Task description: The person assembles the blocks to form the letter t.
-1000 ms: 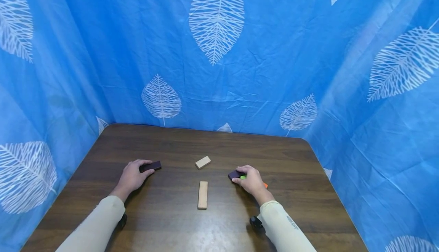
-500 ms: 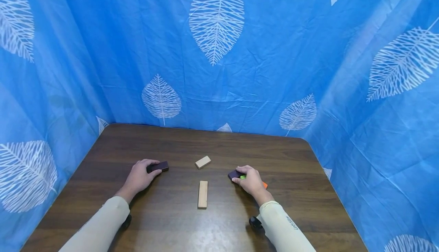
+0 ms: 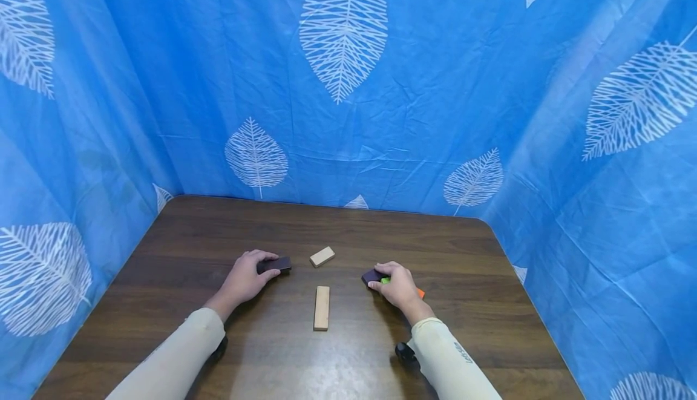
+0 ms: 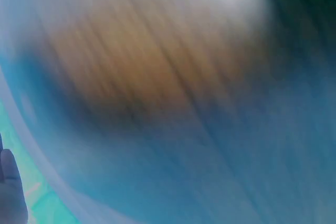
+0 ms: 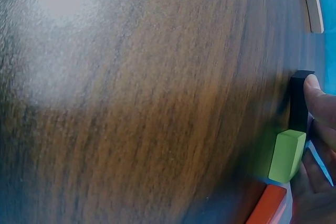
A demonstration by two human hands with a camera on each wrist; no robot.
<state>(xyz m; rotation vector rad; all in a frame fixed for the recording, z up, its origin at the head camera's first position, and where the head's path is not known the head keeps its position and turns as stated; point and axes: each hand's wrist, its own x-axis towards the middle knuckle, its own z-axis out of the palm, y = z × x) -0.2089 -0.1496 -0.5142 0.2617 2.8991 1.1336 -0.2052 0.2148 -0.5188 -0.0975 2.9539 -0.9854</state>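
In the head view my left hand [image 3: 244, 280] pinches a dark block [image 3: 282, 264] by its left end, thumb on the near side and fingers on the far side. My right hand [image 3: 402, 288] holds another dark block [image 3: 371, 277] between thumb and fingers, right of the table's middle. Below that hand, in the right wrist view, are a green block [image 5: 286, 157] and an orange block [image 5: 266, 207], the green one close against the dark block. The left wrist view is blurred; only part of the hand [image 4: 10, 187] shows at its lower left edge.
Between the hands lie two pale wooden blocks: a short one [image 3: 322, 256] set at a slant, and a longer one [image 3: 322, 308] nearer the person. A brown wooden table [image 3: 348, 224] carries everything. Blue curtains [image 3: 414, 121] with white leaf prints surround its back and sides.
My left hand has slid right with its dark block, bringing it closer to the short pale block. The right hand and its dark block have stayed in place.
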